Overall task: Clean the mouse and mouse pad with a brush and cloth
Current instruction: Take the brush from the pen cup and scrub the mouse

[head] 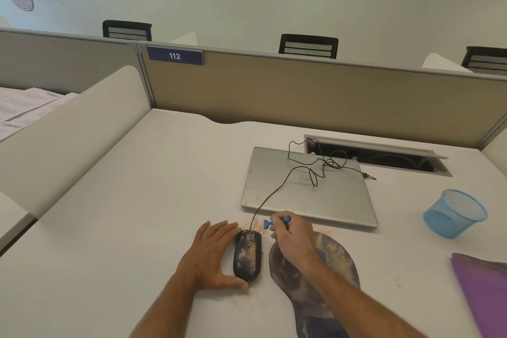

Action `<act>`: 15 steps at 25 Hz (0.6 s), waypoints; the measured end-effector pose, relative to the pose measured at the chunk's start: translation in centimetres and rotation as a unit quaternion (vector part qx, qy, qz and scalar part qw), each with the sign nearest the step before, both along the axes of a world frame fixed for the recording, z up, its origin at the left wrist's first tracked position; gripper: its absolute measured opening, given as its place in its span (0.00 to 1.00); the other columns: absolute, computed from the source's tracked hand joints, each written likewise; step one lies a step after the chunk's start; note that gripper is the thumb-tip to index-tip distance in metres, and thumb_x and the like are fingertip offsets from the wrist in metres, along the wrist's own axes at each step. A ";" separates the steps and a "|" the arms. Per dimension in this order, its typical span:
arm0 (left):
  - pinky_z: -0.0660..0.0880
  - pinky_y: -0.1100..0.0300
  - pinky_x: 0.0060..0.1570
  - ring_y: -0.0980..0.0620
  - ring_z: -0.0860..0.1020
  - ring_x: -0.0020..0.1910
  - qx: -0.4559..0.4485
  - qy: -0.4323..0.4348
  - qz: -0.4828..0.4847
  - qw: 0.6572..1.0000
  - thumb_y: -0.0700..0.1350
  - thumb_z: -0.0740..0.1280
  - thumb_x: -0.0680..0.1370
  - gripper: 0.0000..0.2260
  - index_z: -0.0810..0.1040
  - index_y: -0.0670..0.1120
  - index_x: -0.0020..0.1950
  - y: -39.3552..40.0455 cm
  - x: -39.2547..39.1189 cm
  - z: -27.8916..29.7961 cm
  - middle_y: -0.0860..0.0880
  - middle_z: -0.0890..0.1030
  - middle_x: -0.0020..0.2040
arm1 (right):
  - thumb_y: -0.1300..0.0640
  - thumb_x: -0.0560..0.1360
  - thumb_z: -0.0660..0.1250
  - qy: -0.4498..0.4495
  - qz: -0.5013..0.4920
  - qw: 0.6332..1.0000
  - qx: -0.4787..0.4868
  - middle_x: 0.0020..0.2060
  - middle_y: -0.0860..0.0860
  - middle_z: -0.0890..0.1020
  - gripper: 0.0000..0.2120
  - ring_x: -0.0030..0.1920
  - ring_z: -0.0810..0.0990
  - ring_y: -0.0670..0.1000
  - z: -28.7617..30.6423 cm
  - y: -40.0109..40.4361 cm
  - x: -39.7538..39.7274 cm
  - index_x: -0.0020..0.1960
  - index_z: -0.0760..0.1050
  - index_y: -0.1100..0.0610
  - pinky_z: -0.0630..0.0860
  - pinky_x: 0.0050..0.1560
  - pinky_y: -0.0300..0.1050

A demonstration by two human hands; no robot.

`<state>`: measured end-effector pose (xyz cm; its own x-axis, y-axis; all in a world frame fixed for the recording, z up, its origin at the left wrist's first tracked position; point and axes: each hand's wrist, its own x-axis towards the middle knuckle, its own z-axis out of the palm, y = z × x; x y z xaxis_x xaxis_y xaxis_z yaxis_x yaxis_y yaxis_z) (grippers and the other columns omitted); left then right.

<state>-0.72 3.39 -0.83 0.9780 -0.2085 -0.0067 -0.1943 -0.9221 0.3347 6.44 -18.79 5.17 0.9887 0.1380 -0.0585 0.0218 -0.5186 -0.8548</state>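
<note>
Both forearms reached in over the white desk. Left hand lay flat, fingers spread, thumb and fingertips bracketing the dusty black mouse. Right hand pinched a small blue brush just beyond the mouse, above the soiled mouse pad. Purple cloth lay well apart at right, near a blue mesh basket; the mouse's cable crossed a closed laptop.

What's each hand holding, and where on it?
Right hand grips the blue brush by its handle. Left hand braces the mouse at its left side.
</note>
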 end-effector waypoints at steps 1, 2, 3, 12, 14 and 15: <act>0.35 0.51 0.77 0.58 0.47 0.79 0.001 0.001 0.001 1.000 0.85 0.60 0.60 0.57 0.53 0.57 0.81 0.0 0.0 0.0 0.57 0.55 0.81 | 0.48 0.79 0.63 0.013 0.003 1.000 -0.003 0.35 0.45 0.83 0.07 0.38 0.83 0.46 0.0 0.3 0.4 0.43 0.77 0.43 0.81 0.39 0.42; 0.35 0.51 0.77 0.58 0.46 0.79 0.003 0.001 0.000 1.000 0.85 0.60 0.60 0.57 0.53 0.57 0.81 0.0 0.0 0.0 0.58 0.54 0.81 | 0.48 0.79 0.62 0.020 0.005 1.000 -0.007 0.36 0.46 0.83 0.07 0.39 0.83 0.46 -0.1 0.6 0.6 0.44 0.76 0.42 0.82 0.41 0.43; 0.35 0.50 0.78 0.58 0.46 0.79 0.004 0.000 0.000 1.000 0.86 0.60 0.60 0.57 0.53 0.57 0.81 0.1 0.1 0.0 0.58 0.54 0.81 | 0.48 0.79 0.62 0.021 0.008 1.000 -0.010 0.37 0.46 0.83 0.06 0.39 0.83 0.46 -0.2 0.9 0.8 0.44 0.76 0.43 0.82 0.42 0.43; 0.40 0.47 0.78 0.59 0.47 0.79 0.008 -0.009 0.001 1.000 0.86 0.60 0.59 0.58 0.53 0.57 0.81 0.2 0.1 -0.3 0.59 0.55 0.81 | 0.56 0.76 0.66 0.045 -0.007 0.996 0.080 0.30 0.52 0.84 0.08 0.30 0.81 0.47 0.6 1.4 1.2 0.40 0.81 0.52 0.80 0.33 0.41; 0.40 0.46 0.78 0.59 0.46 0.79 0.010 -0.007 0.001 1.000 0.86 0.60 0.59 0.58 0.53 0.57 0.81 0.2 0.1 -0.3 0.59 0.55 0.81 | 0.55 0.77 0.65 0.055 -0.004 0.997 0.062 0.33 0.53 0.84 0.07 0.31 0.82 0.47 0.6 1.6 0.9 0.43 0.81 0.53 0.81 0.36 0.44; 0.40 0.46 0.79 0.60 0.46 0.79 0.010 -0.006 0.001 1.000 0.86 0.60 0.59 0.57 0.53 0.57 0.81 0.2 0.1 -0.4 0.59 0.54 0.81 | 0.55 0.77 0.65 0.061 0.004 0.997 0.051 0.35 0.54 0.84 0.07 0.32 0.82 0.47 0.5 1.6 0.7 0.44 0.81 0.54 0.81 0.35 0.42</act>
<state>-0.58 3.57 -1.21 0.9783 -0.2073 0.0009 -0.1971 -0.9290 0.3133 7.13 -17.17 5.69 0.9740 0.1565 -0.1638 -0.0823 -0.4295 -0.8993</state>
